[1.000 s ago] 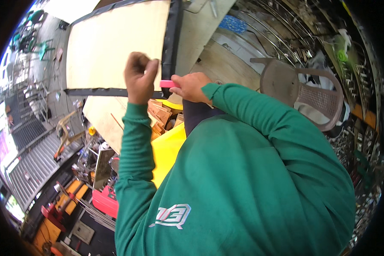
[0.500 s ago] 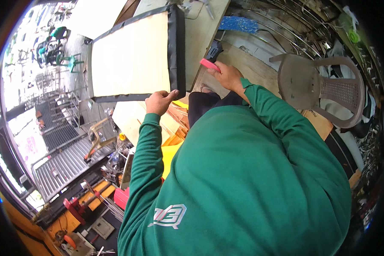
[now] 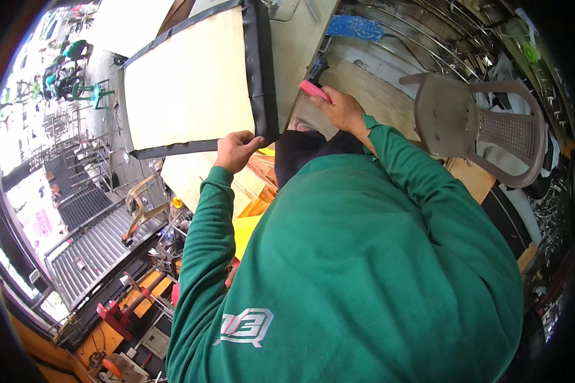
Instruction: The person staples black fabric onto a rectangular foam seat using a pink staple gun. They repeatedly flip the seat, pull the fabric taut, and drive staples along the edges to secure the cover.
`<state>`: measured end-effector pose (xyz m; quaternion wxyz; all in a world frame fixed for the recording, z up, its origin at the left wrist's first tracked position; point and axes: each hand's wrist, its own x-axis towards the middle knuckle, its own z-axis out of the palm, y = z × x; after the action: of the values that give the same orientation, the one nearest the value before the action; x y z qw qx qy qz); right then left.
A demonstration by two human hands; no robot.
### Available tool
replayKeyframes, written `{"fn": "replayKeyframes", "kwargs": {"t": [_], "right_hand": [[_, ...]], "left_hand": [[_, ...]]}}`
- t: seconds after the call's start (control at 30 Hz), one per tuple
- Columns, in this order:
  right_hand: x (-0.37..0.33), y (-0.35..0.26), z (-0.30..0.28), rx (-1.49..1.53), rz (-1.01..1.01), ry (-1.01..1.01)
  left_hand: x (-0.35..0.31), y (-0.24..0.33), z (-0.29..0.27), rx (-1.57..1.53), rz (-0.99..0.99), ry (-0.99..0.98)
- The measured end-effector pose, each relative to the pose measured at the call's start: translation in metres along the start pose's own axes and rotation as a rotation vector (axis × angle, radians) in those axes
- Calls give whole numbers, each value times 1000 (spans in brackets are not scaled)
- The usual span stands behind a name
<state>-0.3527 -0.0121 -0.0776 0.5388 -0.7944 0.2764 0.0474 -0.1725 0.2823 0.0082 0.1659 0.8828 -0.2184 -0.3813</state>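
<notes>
A flat panel with a pale board face (image 3: 188, 83) and black covering (image 3: 260, 70) folded over its edges rests at an angle on a work table (image 3: 300, 38). My left hand (image 3: 237, 150) is closed at its near right corner, thumb and fingers pinching the black covering. To the right, my right hand (image 3: 344, 110) is wrapped round a pink-handled tool (image 3: 314, 90); its kind is hard to make out. Just beyond it shows a dark grey tool part (image 3: 317, 66); I cannot tell whether the two are joined.
A brown plastic chair (image 3: 444, 115) stands at my right, near metal rods and a blue-painted piece (image 3: 354, 27). Wood offcuts (image 3: 252, 185) lie below the panel. At the left are a metal grating (image 3: 102, 246), a red clamp-like tool (image 3: 115, 317) and a green stool (image 3: 94, 94).
The view has shifted slightly, and the panel appears a little farther left. Both hands keep their grips, with the pink-handled tool tilted slightly differently.
</notes>
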Motion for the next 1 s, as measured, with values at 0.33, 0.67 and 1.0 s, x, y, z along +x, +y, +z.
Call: {"fn": "replayKeyframes", "kwargs": {"t": [0.33, 0.67, 1.0], "right_hand": [[-19, -64, 19, -244, -356, -380], [-33, -116, 45, -663, -465, -389], [-25, -86, 55, -634, -434, -272]], "left_hand": [[6, -3, -16, 158, 239, 164], [-23, 55, -50, -370, 441, 258], [-31, 130, 18, -935, 1034, 485]]}}
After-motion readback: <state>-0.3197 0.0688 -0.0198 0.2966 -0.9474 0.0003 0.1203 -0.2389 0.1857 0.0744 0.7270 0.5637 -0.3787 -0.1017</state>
